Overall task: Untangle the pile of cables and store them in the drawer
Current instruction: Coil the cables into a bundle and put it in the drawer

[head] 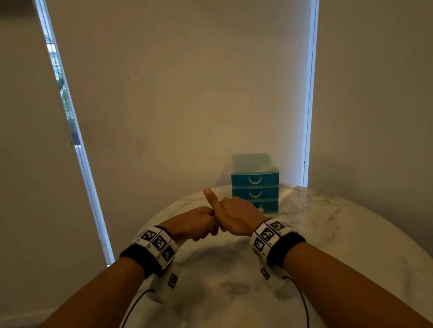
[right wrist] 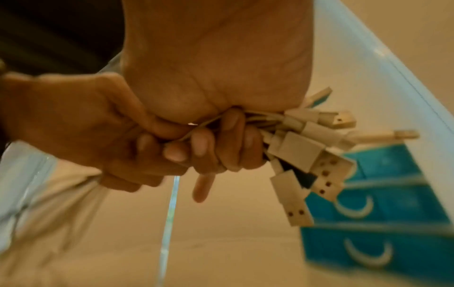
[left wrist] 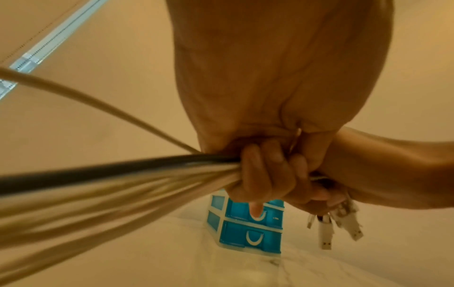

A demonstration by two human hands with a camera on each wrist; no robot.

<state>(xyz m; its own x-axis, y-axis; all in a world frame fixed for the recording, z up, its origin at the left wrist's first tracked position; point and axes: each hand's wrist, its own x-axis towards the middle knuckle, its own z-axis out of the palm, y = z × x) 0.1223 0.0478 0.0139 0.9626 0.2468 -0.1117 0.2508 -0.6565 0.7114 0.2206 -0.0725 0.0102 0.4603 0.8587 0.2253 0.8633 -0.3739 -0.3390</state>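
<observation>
Both hands meet above the marble table (head: 325, 232) and hold one bundle of cables (left wrist: 110, 186), several white and one black (left wrist: 98, 170). My left hand (head: 195, 223) (left wrist: 260, 174) grips the gathered strands, which trail off to the left. My right hand (head: 237, 215) (right wrist: 221, 143) grips the same bundle just beside it, thumb raised, with a cluster of white USB plugs (right wrist: 302, 149) (left wrist: 326, 233) sticking out past its fingers. The blue drawer unit (head: 255, 186) (right wrist: 368, 223) stands behind the hands, its three drawers shut. From the head camera the cables are hidden by the hands.
The round table sits against a wall with closed blinds (head: 187, 86). Thin black wires (head: 305, 310) from the wrist bands hang below both forearms. Bare marble (head: 225, 297) lies under the arms and to the right of the drawer unit.
</observation>
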